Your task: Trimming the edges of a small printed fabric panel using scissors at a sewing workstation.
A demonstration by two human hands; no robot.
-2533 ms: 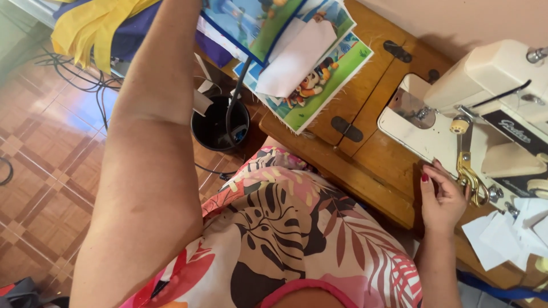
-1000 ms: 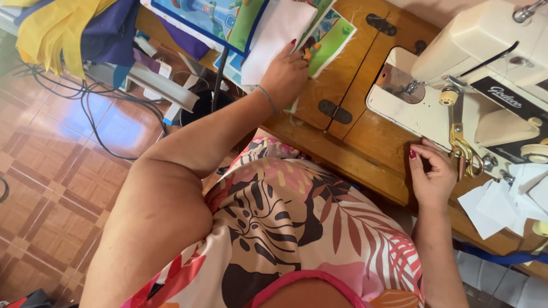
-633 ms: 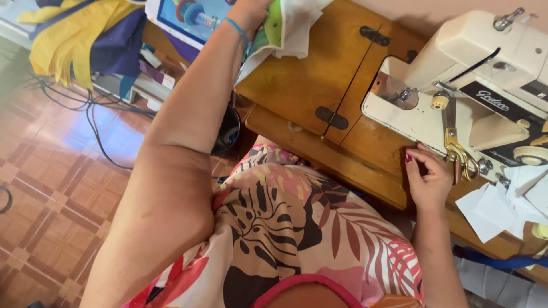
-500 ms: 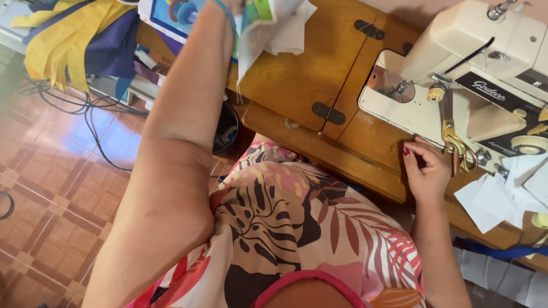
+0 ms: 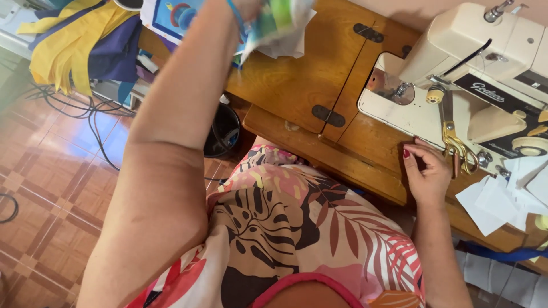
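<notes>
My left hand (image 5: 251,7) is raised at the top edge of view, mostly cut off; I cannot tell how its fingers sit, though it carries a bunch of printed fabric pieces (image 5: 278,25), green and white, blurred, hanging above the wooden bench (image 5: 297,85). My right hand (image 5: 427,174) rests at the bench's front edge, fingers curled loosely inward, pinching nothing, just beside gold-handled scissors (image 5: 456,149). The scissors lie against the base of a cream sewing machine (image 5: 474,74). White cut paper pieces (image 5: 502,197) lie right of the hand. Below the bench stands a black bin (image 5: 224,128); contents unclear. Yellow and purple cloth (image 5: 80,48) is heaped upper left. Brown tiled floor (image 5: 51,188), with black cables (image 5: 85,108) across it.
</notes>
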